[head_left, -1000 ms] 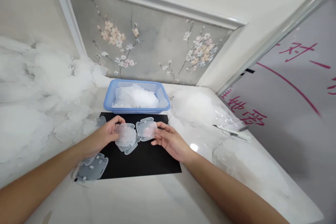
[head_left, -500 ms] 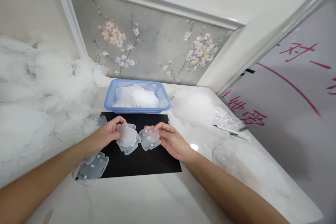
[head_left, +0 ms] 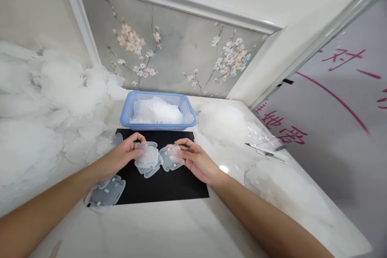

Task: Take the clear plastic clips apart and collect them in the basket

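Over the black sheet (head_left: 169, 187), my left hand (head_left: 128, 153) pinches translucent plastic pieces (head_left: 148, 157) that overlap each other. A single translucent piece (head_left: 171, 159) is between the fingers and thumb of my right hand (head_left: 196, 159); its left edge meets the pieces in my left hand. Small pale dots and notched edges show on the pieces. More translucent pieces (head_left: 109, 191) lie at the sheet's lower left corner, beside my left forearm.
A blue basket (head_left: 157, 126) holding whitish pieces stands behind the sheet. A large heap of translucent pieces (head_left: 39, 129) covers the left side. Another pile (head_left: 225, 123) and a clear plastic bag (head_left: 263, 135) lie at right. A whiteboard (head_left: 332, 100) leans at far right.
The piece in my right hand has shifted slightly left and up, and its tilt has changed. My left hand has barely moved.
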Demonstrator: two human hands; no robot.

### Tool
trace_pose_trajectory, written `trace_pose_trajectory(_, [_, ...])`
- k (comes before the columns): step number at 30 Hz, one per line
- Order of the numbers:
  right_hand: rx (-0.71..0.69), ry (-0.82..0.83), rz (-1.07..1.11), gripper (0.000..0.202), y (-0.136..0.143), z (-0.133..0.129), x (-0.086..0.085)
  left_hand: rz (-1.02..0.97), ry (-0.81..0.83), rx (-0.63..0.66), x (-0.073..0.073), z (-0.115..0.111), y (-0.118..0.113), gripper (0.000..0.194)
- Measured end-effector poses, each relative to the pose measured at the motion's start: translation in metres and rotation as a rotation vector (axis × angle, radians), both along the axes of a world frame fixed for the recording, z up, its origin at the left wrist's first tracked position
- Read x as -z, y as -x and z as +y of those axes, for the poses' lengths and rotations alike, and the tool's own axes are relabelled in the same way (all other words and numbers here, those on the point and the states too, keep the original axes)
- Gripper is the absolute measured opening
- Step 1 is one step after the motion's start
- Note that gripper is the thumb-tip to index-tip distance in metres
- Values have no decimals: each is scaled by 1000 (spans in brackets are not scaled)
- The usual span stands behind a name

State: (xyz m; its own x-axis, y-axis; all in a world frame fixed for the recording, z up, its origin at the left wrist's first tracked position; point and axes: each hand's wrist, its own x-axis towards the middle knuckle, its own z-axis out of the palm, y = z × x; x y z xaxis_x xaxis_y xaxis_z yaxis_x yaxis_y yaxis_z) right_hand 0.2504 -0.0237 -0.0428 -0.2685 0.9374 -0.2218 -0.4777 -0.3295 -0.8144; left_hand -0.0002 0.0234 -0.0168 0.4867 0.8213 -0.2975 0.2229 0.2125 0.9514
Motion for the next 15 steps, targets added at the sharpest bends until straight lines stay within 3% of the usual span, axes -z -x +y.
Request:
trace_pose_trajectory(7, [23,-3,15,32,0,1,2,-10,-1,-83,1,-2,-1,29])
trace_pose_trajectory(15, [21,-57,-91,21,4,-2,-1,-116,61,-131,-10,-12,-8,34])
